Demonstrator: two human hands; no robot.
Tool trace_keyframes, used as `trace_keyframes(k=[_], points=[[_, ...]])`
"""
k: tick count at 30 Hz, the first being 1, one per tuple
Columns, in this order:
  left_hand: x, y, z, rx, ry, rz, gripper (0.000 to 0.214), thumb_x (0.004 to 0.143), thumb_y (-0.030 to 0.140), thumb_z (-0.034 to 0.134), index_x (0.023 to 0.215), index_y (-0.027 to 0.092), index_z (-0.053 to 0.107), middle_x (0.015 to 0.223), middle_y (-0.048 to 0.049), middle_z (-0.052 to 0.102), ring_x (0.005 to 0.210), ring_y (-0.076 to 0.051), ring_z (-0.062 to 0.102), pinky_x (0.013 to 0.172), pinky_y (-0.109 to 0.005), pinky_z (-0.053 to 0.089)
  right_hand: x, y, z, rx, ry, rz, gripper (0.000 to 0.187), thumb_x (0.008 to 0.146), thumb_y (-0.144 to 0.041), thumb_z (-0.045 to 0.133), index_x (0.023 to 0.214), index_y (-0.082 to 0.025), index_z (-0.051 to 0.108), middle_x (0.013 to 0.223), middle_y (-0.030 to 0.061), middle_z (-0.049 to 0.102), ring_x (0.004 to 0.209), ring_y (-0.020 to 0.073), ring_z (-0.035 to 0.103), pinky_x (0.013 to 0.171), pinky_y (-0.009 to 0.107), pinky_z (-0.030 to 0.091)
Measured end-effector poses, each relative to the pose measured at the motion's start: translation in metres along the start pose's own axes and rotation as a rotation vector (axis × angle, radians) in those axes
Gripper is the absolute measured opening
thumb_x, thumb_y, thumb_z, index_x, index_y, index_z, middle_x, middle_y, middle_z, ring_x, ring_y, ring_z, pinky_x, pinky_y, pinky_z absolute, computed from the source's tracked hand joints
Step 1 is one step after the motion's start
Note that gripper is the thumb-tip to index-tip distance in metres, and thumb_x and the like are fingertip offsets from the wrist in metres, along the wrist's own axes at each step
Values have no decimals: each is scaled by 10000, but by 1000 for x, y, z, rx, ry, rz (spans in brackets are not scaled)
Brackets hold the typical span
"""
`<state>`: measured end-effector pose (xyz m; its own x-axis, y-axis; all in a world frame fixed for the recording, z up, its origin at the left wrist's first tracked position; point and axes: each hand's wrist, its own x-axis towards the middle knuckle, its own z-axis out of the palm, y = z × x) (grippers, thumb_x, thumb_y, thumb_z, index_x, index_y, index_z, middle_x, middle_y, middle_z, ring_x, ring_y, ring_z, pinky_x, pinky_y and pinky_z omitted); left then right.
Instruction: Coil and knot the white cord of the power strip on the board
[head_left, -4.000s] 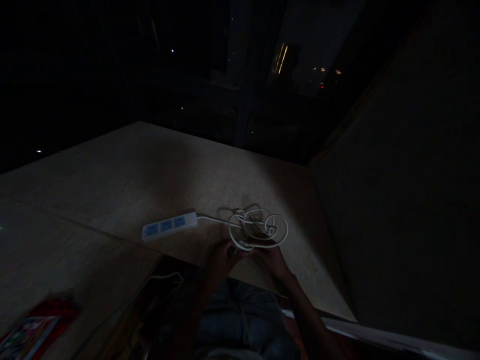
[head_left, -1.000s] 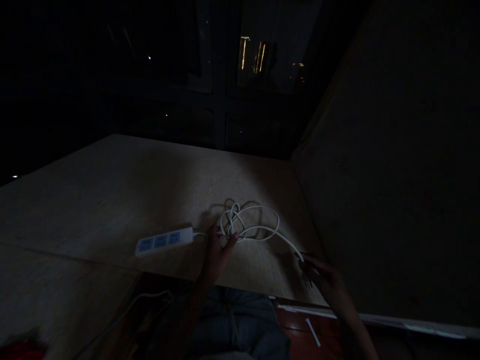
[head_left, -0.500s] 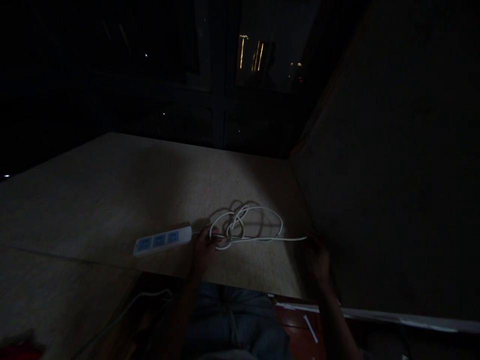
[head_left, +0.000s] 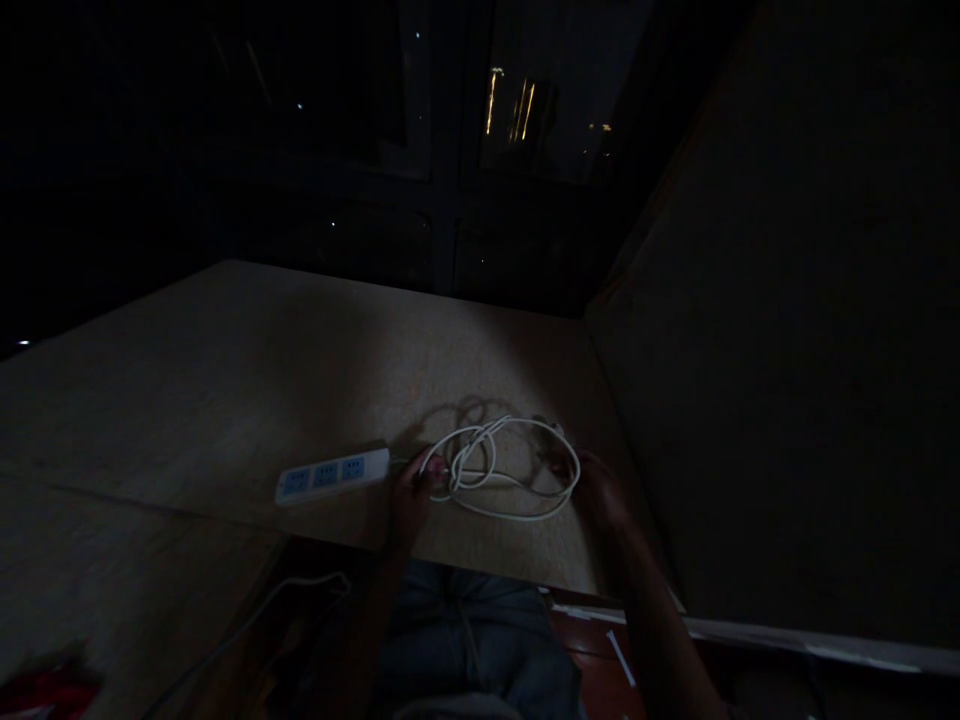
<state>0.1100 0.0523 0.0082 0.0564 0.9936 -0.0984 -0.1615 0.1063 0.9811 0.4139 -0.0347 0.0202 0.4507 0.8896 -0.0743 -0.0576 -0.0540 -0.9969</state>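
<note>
A white power strip [head_left: 333, 477] with blue socket faces lies on the pale tabletop, left of my hands. Its white cord [head_left: 517, 517] hangs in loose loops between them, casting shadows on the surface behind. My left hand [head_left: 412, 490] is closed on the cord's loops, close to the strip's right end. At the far end of the loops, my right hand [head_left: 600, 490] grips the cord too, its fingers dim in the shadow. I cannot make out the cord's plug.
A dark wall [head_left: 780, 400] bounds the tabletop [head_left: 247, 340] on the right. Behind stands a dark window [head_left: 562, 90] with night lights. Another pale cable [head_left: 255, 615] runs at the lower left, near a red thing [head_left: 52, 690]. My lap is below the table's front edge.
My right hand has come left and inward, bringing the straight length of cord round into a wider loop. The left hand keeps its hold, and the view has shifted slightly.
</note>
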Motion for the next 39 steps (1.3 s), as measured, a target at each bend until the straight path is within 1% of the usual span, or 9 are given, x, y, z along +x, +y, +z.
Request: trace_keyframes(k=[5,13,18,20,23,25,28,33,39], points=[[-1,1,-1,0,-13,-5,704,624,688,728,1054,132,701,980,-136,744,897,-273,711,818,-386,573,3,-11,15,48,-157,38,563,597,-451,858,1079,-225,675,906,66,749,801,244,697,798,416,543],[4,-2,4,71,9,3,644,709,668,642,1057,127,675,933,-119,709,833,-253,689,782,-411,570,15,-15,21,-101,-432,10,320,681,-409,807,892,-170,775,881,92,760,806,233,693,805,384,533],[-16,21,14,527,165,416,472,856,467,581,1212,163,633,1265,-174,603,1244,-310,520,1079,-500,383,15,-17,25,-156,-477,41,321,676,-394,806,910,-174,787,885,93,771,830,261,701,800,399,542],[-26,36,23,681,79,568,483,877,397,583,1318,200,572,1356,-158,551,1319,-295,451,1115,-489,339,13,-19,30,-158,-504,68,338,676,-403,804,923,-173,789,899,96,773,845,269,705,831,415,536],[-36,53,44,832,-241,672,564,872,346,611,1412,241,488,1453,-132,490,1371,-285,404,1134,-478,317,11,-19,39,-110,-542,126,362,680,-432,795,948,-188,786,910,95,774,869,272,708,869,431,527],[-37,57,58,913,-421,679,582,851,288,641,1411,249,490,1453,-124,503,1362,-290,424,1130,-482,323,9,-18,45,-66,-568,153,371,675,-441,798,955,-199,781,907,91,773,888,270,709,870,430,529],[-34,55,69,1024,-493,574,489,828,184,639,1312,238,591,1255,-139,657,1165,-300,598,1014,-473,439,6,-18,50,-40,-576,158,364,663,-435,812,933,-192,777,883,90,771,842,249,709,825,408,540],[-33,56,57,904,-465,448,254,884,255,570,1085,255,724,1027,-110,743,972,-279,685,886,-421,512,0,-18,51,102,-466,164,366,653,-416,826,930,-187,760,935,96,761,857,238,702,825,388,538],[-39,73,30,376,-181,209,231,812,418,660,881,215,745,890,-74,759,861,-259,704,778,-358,541,-5,-18,40,191,82,-9,221,734,-396,733,865,-225,686,875,53,722,741,195,657,684,339,533]])
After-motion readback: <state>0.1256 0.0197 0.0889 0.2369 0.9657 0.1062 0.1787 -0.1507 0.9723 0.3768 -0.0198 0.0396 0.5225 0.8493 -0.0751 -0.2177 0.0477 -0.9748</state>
